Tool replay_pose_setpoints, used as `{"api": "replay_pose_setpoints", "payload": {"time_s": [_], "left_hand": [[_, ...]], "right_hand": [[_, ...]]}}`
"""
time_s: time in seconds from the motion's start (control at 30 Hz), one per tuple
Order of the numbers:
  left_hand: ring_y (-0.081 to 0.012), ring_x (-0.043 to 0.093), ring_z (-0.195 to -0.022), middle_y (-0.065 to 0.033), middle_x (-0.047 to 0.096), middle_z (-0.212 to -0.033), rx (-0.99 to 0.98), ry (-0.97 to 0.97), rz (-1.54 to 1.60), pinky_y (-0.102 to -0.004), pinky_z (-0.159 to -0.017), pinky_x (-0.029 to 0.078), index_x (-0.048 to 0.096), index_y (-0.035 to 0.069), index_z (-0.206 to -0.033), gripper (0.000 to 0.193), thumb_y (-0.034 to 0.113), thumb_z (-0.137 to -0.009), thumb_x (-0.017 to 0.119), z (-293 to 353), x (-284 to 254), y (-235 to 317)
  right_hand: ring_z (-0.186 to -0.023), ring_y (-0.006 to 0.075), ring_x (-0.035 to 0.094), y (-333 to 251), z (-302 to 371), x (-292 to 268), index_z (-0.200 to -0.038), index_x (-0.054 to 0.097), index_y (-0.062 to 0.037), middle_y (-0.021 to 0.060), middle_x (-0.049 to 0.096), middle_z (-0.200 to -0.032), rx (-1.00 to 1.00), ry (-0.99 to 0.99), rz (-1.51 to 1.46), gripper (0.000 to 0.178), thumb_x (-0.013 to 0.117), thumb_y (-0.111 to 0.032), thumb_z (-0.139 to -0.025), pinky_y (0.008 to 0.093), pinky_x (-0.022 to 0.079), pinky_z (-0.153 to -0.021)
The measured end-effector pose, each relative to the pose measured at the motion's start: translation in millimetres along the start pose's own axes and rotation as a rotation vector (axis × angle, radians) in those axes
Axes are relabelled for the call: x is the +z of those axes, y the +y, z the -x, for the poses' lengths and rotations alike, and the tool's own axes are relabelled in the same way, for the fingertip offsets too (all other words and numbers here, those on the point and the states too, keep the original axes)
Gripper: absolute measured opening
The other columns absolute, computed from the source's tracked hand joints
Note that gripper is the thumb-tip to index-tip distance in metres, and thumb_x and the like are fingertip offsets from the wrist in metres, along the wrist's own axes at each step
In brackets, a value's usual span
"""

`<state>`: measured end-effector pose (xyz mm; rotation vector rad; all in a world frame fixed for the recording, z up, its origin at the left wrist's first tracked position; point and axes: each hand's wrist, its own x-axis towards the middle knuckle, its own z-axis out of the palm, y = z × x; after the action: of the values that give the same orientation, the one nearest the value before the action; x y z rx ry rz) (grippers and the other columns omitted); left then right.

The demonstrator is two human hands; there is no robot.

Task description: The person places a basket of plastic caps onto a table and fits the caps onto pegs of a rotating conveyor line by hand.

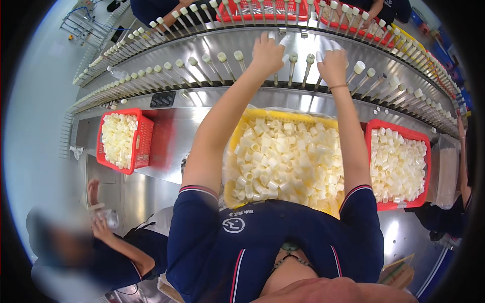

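A row of upright metal rods topped with off-white plastic caps [310,59] runs across the steel bench in front of me. Both my arms reach forward over a yellow crate [233,188] of loose off-white plastic sleeves [285,156]. My left hand [269,54] is closed at the top of one rod, its fingers curled. My right hand [333,66] closes round the top of another rod a little to the right. White coverings show on some fingertips. Whatever each hand grips is hidden by the fingers. Two capped rods stand between the hands.
Red baskets of similar sleeves stand at left [135,151] and right [428,166]. Another row of capped rods [212,20] runs farther back, with a red basket [262,11] beyond. A black tray [162,99] lies on the bench. Co-workers are at lower left, right and across.
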<state>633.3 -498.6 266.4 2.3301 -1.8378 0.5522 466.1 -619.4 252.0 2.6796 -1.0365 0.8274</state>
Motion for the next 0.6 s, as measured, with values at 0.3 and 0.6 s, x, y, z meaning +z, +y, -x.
{"api": "replay_pose_setpoints", "payload": {"time_s": [0.3,0.6], "left_hand": [[-0.0263,0.057,-0.067,-0.0099,0.057,-0.073,-0.333,-0.347,0.207,-0.0382,-0.056,0.045,0.061,0.005,-0.077,0.015,0.018,-0.069,0.06,190.5,62.8,46.9],[-0.0268,0.055,-0.079,-0.0111,0.058,-0.083,-0.19,-0.289,0.258,-0.036,-0.064,0.045,0.061,0.007,-0.078,0.019,0.009,-0.059,0.06,211.7,92.9,44.5]], "right_hand": [[-0.067,0.0306,0.058,-93.4,145.4,25.6,-0.083,0.058,-0.0071,0.014,0.059,-0.08,-0.18,-0.659,-0.318,0.018,0.055,-0.024,-0.077,0.0396,0.047,-0.06],[-0.08,0.0322,0.057,-101.3,171.4,79.5,-0.09,0.056,-0.0044,0.0175,0.057,-0.085,-0.207,-0.59,-0.511,0.022,0.061,-0.016,-0.071,0.0412,0.046,-0.07]]}}
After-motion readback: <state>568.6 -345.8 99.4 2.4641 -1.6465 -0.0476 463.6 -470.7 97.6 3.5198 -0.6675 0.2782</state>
